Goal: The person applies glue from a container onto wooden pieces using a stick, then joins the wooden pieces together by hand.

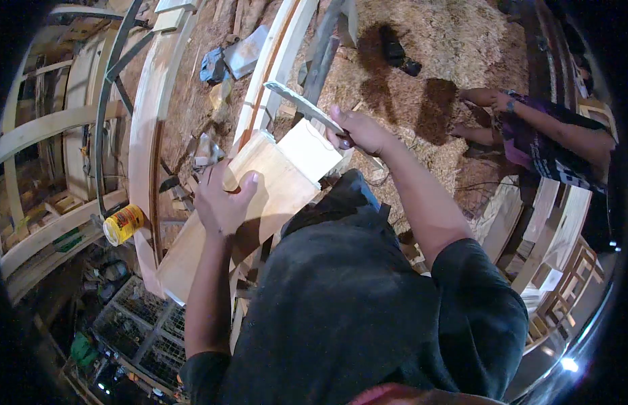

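Observation:
My right hand [360, 131] is closed round one end of a long flat tool [300, 104], whose far end is smeared with something pale. Below the tool, the narrowed, white-coated end [309, 152] of a wide wooden board [277, 185] sticks out. My left hand [223, 196] lies over the board near its shoulder, thumb apart from the fingers and resting on the wood. The board slopes down to the left, in front of my body.
A yellow container [123, 225] stands at the left beside a curved wooden beam [147, 135]. Another long beam [267, 67] runs upward beyond the board. Shavings cover the floor [449, 34]. At the right, a person [550, 131] is close by stacked timber [553, 229].

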{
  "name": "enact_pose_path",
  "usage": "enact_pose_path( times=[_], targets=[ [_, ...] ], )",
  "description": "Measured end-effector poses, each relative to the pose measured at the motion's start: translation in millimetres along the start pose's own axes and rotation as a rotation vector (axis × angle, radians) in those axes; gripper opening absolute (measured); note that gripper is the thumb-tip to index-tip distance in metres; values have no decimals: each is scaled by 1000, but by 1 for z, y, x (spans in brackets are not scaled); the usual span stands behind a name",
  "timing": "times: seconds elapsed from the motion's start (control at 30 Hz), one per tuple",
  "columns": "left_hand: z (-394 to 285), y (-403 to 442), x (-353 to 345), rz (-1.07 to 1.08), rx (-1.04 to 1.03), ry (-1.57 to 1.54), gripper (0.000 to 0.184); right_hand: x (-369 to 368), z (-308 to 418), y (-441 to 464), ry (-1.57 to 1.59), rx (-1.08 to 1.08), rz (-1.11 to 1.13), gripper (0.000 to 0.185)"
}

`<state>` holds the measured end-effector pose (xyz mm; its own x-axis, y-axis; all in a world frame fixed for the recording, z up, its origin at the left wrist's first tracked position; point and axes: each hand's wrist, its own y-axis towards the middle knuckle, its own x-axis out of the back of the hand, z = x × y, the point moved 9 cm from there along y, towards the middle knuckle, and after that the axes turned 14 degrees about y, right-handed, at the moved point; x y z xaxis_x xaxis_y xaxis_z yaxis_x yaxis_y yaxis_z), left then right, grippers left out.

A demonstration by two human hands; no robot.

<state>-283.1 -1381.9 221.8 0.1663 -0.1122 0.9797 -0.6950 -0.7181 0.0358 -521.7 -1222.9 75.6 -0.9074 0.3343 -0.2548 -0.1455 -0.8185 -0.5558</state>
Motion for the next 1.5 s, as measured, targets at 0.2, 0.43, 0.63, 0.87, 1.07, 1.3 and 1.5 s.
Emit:
enact_pose_path(
  times=[0.2, 0.43, 0.63, 0.87, 1.07, 1.3, 1.5],
  targets=[
    [3, 0, -4, 2, 3, 1, 57, -11, 5, 12, -222, 60, 207, 84],
    [4, 1, -4, 4, 18, 31, 56, 9, -26, 18, -593, 307, 538, 27],
    [8, 0, -9, 42, 43, 44, 56, 50, -82, -2, -557, 41, 463, 27],
    [4, 1, -9, 59, 24, 41, 49, 111, -92, -39, -408, -382, 84, 61],
    [-1, 0, -2, 81, 68, -45, 50, 73, -34, -35, -170, 73, -185, 58],
    [-13, -2, 10, -1, 3, -19, 49, -3, -18, 15, -107, 190, 40, 62],
    [-8, -5, 8, 21, -16, -25, 50, 46, -75, -27, -168, 35, -44, 65]
  ],
)
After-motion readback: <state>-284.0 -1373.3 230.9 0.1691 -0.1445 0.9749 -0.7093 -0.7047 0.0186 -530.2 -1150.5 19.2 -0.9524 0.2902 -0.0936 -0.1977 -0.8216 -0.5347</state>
